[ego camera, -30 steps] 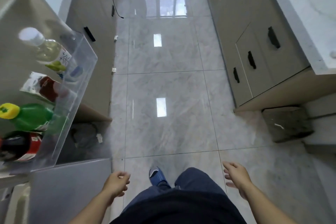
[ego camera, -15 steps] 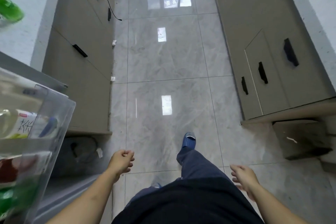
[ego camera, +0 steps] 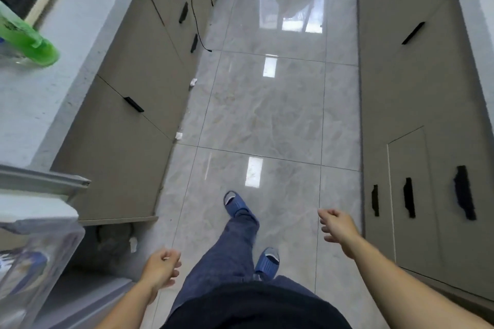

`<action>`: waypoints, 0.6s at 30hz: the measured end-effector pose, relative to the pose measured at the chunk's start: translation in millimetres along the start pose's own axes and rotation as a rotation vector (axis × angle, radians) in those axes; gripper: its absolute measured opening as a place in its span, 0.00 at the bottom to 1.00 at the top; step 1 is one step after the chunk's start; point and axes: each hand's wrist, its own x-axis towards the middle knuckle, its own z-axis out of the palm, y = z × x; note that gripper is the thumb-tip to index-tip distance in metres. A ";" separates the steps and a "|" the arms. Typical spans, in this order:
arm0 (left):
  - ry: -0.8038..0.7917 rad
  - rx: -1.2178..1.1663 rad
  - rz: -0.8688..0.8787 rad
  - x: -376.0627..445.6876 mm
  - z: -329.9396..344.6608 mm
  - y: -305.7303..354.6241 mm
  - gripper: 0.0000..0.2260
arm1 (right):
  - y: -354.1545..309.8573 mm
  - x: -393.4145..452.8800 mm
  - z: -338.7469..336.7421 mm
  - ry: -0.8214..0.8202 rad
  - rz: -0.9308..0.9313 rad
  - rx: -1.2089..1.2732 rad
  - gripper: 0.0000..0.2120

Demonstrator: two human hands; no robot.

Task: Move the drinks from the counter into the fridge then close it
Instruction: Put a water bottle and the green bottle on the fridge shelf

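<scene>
**Both hands empty, person mid-stride in the aisle, fridge door open at near left**

Left hand (ego camera: 161,266): loosely curled, fingers apart, nothing in it, hanging just right of the fridge door's edge, not touching it. Right hand (ego camera: 337,226): fingers loosely spread, nothing in it, held out over the floor near the right cabinets (ego camera: 417,120), clear of them.

Between the hands: dark top, blue jeans, blue slippers. One slipper (ego camera: 235,203) is stepped forward on the grey tile floor (ego camera: 267,120); the other (ego camera: 267,262) is back under the body.

Fridge door (ego camera: 45,184) sits at near left, open. Its clear door bin (ego camera: 40,254) shows blurred contents, something with blue on it; can't tell which drinks.

Drinks: a green bottle (ego camera: 29,37) lies far left on the white bench (ego camera: 53,83), cap end toward the aisle, next to a clear container at the frame edge, too blurred to identify.

Left cabinets (ego camera: 128,93) run under that bench, black handles, a black cable (ego camera: 196,21) hanging down their fronts to the floor. Small white scraps on the floor at the cabinet base. Second white bench (ego camera: 473,8) at far right.
</scene>
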 end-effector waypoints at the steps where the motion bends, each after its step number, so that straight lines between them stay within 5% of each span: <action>1: 0.004 -0.010 -0.021 6.8 1.5 6.4 0.09 | -14.1 8.3 2.1 -0.015 -0.004 -0.025 0.08; 18: 0.053 -0.316 -0.060 118.0 -47.9 218.7 0.07 | -270.3 110.4 54.0 -0.174 -0.079 -0.407 0.10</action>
